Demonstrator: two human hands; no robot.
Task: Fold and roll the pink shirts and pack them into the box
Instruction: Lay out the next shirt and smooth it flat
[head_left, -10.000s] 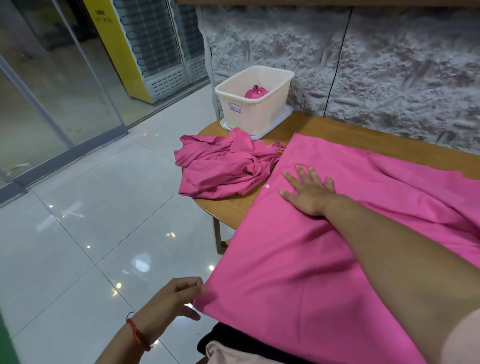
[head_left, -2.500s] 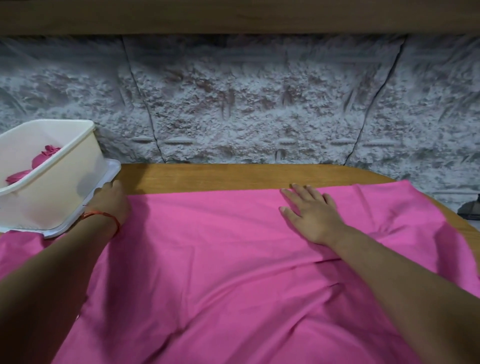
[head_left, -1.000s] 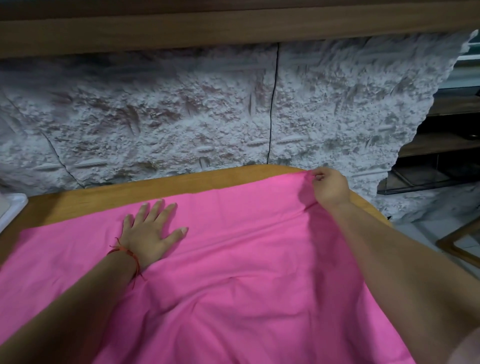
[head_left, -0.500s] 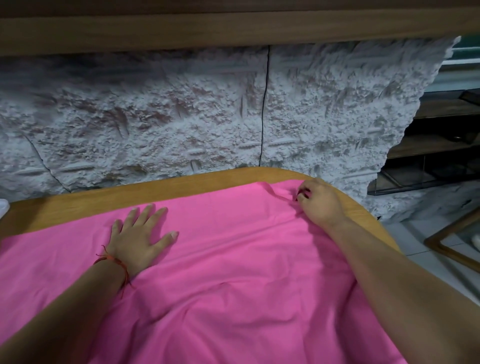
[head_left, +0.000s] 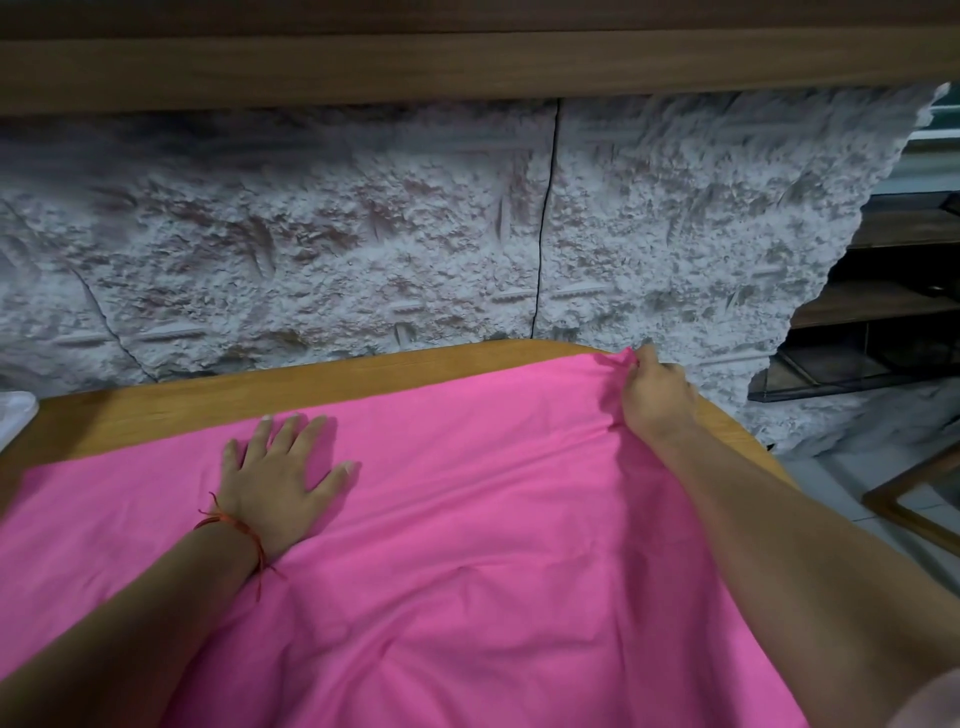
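Pressing flat with spread fingers, left hand (head_left: 278, 480) on smooth pink shirt (head_left: 467, 545), right hand (head_left: 655, 393) pinching its bunched corner, rounded wooden table (head_left: 156, 415), rough stone wall (head_left: 363, 249)

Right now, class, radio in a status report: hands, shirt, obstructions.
Left hand flat on pink shirt. Right hand pinching its far corner. Shirt spread on table, unfolded. Nothing blocking.

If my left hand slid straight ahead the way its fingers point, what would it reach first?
The left hand would leave the pink shirt onto bare table, then probably meet the stone wall.
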